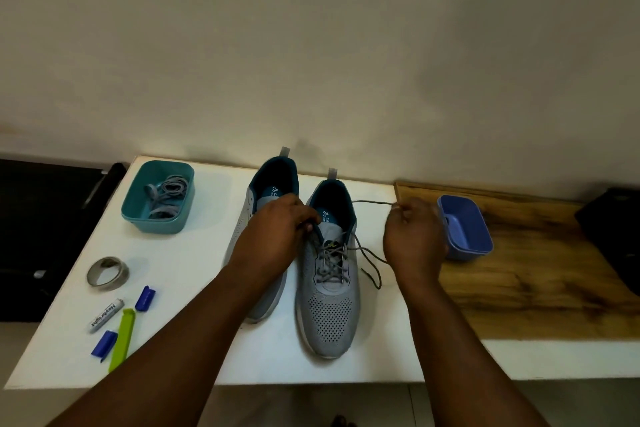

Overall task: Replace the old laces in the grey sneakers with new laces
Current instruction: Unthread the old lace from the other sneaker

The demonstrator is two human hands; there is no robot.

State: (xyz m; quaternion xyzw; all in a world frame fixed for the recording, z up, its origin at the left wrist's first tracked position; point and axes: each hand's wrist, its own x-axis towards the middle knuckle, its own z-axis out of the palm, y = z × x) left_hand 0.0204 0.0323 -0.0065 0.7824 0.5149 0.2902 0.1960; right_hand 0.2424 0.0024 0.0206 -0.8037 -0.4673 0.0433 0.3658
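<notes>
Seen from above, a white desk [194, 288] stands against a pale wall, with two grey sneakers side by side, toes toward the viewer. The right sneaker [329, 288] is threaded with a thin grey lace [369, 255]; the left sneaker [263, 218] is partly hidden under a forearm.

The left hand [273, 239] rests over the gap between the two shoes, its fingers [308, 220] curled down onto the tongue area of the right sneaker, pinching at the top of the lacing. The right hand [412, 239] is raised just beside that shoe, fingers closed around the lace, which runs taut from the shoe's collar to the fist while another length loops down and trails on the desk.

At the back left, a teal tub [157, 198] holds a tangle of flat grey laces [168, 196]. Near the front left lie a roll of silver tape [107, 270], a small white tube [105, 315], two blue clips [145, 298] and a green clip [121, 340]. To the right, on a wooden board [536, 270], sits a blue tub [465, 227], partly behind the right hand.
</notes>
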